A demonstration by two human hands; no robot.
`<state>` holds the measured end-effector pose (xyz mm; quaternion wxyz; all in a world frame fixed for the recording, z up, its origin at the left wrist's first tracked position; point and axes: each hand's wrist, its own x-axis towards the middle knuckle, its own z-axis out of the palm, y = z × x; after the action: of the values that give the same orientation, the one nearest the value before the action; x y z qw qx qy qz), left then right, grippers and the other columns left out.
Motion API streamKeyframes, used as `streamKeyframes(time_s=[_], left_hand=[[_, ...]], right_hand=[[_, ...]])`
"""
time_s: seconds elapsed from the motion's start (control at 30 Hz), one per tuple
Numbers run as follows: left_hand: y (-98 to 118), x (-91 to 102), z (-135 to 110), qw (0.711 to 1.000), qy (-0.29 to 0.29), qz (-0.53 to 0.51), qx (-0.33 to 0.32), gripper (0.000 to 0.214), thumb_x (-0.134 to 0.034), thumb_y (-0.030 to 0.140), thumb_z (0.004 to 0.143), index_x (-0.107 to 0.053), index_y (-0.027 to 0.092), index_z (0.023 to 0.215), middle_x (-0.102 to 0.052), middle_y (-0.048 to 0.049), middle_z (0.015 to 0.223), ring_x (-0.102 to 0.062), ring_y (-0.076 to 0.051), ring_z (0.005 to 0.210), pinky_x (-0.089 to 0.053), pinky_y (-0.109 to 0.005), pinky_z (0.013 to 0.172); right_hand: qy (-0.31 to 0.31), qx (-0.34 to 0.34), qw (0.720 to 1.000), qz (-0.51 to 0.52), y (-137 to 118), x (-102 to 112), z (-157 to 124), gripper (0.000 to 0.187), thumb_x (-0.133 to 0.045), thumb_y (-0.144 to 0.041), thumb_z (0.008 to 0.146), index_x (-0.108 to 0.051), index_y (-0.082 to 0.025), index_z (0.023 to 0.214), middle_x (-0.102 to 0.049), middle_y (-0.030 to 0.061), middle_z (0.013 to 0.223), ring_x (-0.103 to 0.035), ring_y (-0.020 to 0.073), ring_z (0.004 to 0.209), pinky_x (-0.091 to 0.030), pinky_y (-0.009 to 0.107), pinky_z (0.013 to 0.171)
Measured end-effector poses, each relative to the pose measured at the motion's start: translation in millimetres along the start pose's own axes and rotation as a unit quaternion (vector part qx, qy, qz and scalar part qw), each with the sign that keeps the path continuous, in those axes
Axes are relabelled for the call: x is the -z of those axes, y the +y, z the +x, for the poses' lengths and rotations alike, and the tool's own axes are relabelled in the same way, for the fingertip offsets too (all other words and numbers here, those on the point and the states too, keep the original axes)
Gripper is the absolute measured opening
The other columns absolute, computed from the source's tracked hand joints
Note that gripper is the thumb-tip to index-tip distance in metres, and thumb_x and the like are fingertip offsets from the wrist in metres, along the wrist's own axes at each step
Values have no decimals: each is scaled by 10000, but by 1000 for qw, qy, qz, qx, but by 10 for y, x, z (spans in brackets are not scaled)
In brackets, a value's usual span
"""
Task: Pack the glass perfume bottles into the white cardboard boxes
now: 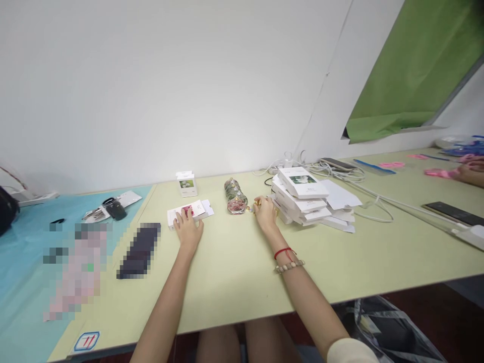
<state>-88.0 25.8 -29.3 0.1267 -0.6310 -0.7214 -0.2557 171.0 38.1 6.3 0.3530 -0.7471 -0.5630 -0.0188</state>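
Note:
My left hand (188, 229) rests on a flat white carton with a pink flower picture (189, 212), its fingers curled over the near edge. My right hand (265, 214) is closed in a pinch on a small gold object (257, 202) right beside a row of round glass bottles (234, 195) lying on the pale green table (234, 272). The nearest bottle is pink, those behind it greenish. A small upright white box (186, 184) stands behind the carton. On my right wrist sit a red cord and a bead bracelet.
A stack of flat white cartons (302, 196) lies just right of my right hand, with white cables (351, 176) behind it. Blurred items lie on a blue sheet (34, 237) at left. Another person's hand (471, 171) and a dark phone (451, 213) are at far right.

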Motion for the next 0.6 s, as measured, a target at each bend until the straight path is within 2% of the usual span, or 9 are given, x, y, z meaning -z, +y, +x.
streamKeyframes(time_s=[0.13, 0.27, 0.4, 0.47, 0.53, 0.6], left_hand=[[10, 72, 18, 1000, 5, -5, -2, 521, -474, 366, 758, -438, 155, 1233, -429, -141, 1281, -325, -328, 1218, -266, -459, 984], [12, 215, 61, 1000, -8, -16, -4, 559, -553, 471, 699, -482, 191, 1178, -525, -129, 1097, -445, -303, 1062, -317, -444, 918], [-24, 277, 84, 999, -11, -35, -2, 810, -650, 553, 573, -402, 185, 1250, -440, -168, 1230, -337, -340, 1195, -261, -465, 969], [-54, 269, 94, 998, -29, -46, -7, 830, -651, 573, 558, -409, 160, 1237, -443, -184, 1228, -318, -347, 1215, -221, -475, 996], [-77, 261, 109, 996, -43, -72, 6, 803, -634, 605, 556, -439, 153, 1191, -505, -173, 1128, -399, -340, 1138, -240, -483, 980], [-81, 265, 128, 992, -18, -120, 34, 785, -617, 638, 552, -444, 168, 1156, -523, -145, 1063, -449, -324, 1066, -286, -488, 945]], right_hand=[[-14, 22, 1000, -10, 0, -37, -16, 315, -461, -153, 792, -603, -168, 1073, -586, 100, 984, -552, 176, 787, -361, 269, 666], [-16, 45, 999, 2, -8, -27, -3, 338, -399, -127, 802, -626, -150, 1051, -607, 112, 991, -558, 191, 804, -379, 286, 687], [80, 77, 989, 95, -168, 52, -36, 320, -391, -193, 825, -608, -175, 1060, -602, 85, 1038, -543, 142, 659, -399, 281, 676], [119, 102, 974, 161, -298, 94, -89, 292, -381, -237, 841, -619, -179, 999, -612, 68, 1000, -501, 110, 551, -404, 268, 639], [106, 140, 961, 215, -426, 110, -164, 265, -396, -266, 840, -625, -175, 936, -627, 58, 938, -484, 102, 520, -406, 252, 599], [50, 189, 947, 253, -532, 92, -250, 235, -424, -274, 830, -627, -183, 906, -638, 40, 867, -497, 107, 533, -409, 240, 574]])
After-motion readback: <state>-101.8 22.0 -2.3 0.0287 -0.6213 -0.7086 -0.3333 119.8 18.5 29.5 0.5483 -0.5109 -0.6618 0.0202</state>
